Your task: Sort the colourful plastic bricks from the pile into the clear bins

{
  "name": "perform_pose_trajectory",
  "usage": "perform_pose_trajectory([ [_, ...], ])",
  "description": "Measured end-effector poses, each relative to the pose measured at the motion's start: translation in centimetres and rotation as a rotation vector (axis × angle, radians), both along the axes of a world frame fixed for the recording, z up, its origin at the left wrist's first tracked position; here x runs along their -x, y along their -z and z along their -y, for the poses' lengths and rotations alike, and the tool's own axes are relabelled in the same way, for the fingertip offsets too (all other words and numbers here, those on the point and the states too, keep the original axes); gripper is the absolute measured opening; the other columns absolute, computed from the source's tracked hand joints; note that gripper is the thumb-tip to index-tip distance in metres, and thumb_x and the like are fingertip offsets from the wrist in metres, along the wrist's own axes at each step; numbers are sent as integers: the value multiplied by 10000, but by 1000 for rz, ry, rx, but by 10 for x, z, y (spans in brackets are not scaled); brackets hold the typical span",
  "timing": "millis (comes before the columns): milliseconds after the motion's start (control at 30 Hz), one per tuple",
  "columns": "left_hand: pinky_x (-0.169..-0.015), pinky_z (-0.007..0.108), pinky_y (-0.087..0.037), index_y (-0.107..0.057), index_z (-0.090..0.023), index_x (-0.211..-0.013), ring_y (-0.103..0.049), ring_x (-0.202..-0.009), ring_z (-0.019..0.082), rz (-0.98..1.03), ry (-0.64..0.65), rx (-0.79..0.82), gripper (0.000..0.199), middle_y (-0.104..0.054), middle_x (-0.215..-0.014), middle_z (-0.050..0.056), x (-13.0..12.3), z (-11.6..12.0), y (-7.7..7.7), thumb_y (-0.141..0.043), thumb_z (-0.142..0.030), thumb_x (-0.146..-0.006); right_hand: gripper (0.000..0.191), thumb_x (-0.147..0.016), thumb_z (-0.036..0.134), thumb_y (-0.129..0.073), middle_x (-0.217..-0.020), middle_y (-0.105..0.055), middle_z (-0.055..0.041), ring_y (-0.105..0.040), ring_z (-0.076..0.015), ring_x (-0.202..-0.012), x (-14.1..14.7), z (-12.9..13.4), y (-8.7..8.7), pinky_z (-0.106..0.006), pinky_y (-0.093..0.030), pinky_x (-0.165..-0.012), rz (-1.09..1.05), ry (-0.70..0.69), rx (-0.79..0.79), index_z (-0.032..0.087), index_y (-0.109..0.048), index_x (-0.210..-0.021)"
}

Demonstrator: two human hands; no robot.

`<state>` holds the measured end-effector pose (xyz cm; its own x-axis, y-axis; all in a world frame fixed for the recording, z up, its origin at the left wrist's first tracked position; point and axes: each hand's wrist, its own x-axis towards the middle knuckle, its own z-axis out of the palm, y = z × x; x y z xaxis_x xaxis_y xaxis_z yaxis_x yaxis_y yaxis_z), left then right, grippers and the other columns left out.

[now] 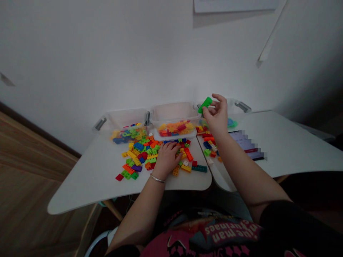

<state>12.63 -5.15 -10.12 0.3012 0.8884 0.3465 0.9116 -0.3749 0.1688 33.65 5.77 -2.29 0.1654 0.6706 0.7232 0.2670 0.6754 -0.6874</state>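
A green toy brick (205, 104) is pinched between the thumb and fingers of my right hand (218, 114), raised in front of the right clear bin (232, 104). My left hand (168, 157), with a bracelet at the wrist, lies palm down on the loose pile of coloured building bricks (139, 146), its fingers spread. Bricks under that palm are hidden. Beside its fingers lie an orange brick (188, 154) and a yellow brick (185, 168). A long dark teal brick (199, 168) sits farther right, near the table's edge.
Clear bins stand along the wall; the middle bin (174, 111) holds orange, yellow and red pieces, the left bin (125, 119) mixed colours. More bricks lie right of the seam between two white tables (93, 182). A flat item with a lit screen (241, 137) rests behind my right forearm.
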Motion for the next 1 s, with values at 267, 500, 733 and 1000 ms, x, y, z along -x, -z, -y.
perform_pose_trajectory([
  [267, -1114, 484, -346, -647, -240, -1226, -519, -1238, 272, -7, 0, 6, 350, -621, -1320, 65, 0, 0, -1, -541, -371, -919, 315, -833, 215, -519, -1121, -614, -93, -607, -208, -1014, 23, -14, 0, -400, -503, -939, 358, 159, 12, 199, -587, -1140],
  [500, -1111, 482, -346, -646, -245, -1221, -513, -1244, 266, 0, -3, 13, 341, -621, -1316, 60, 0, 1, -1, -540, -372, -923, 324, -767, 166, -558, -1080, -670, -129, -620, -245, -998, 25, -18, 1, -398, -477, -952, 446, 211, 182, 129, -656, -1075],
  [733, -1115, 479, -343, -647, -245, -1218, -514, -1248, 269, 2, -1, 9, 338, -624, -1314, 62, 0, 1, -1, -543, -369, -920, 235, -787, 199, -555, -994, -673, -101, -607, -249, -966, 20, -17, 3, -405, -475, -937, 441, 183, 169, 177, -685, -982],
  [1000, -1117, 482, -341, -644, -248, -1223, -514, -1247, 265, 1, 4, 14, 345, -620, -1318, 67, 1, 1, -1, -534, -378, -923, 246, -869, 272, -503, -1051, -668, -98, -610, -218, -919, 10, 32, 16, -364, -495, -862, 310, 234, 48, 195, -632, -1063],
])
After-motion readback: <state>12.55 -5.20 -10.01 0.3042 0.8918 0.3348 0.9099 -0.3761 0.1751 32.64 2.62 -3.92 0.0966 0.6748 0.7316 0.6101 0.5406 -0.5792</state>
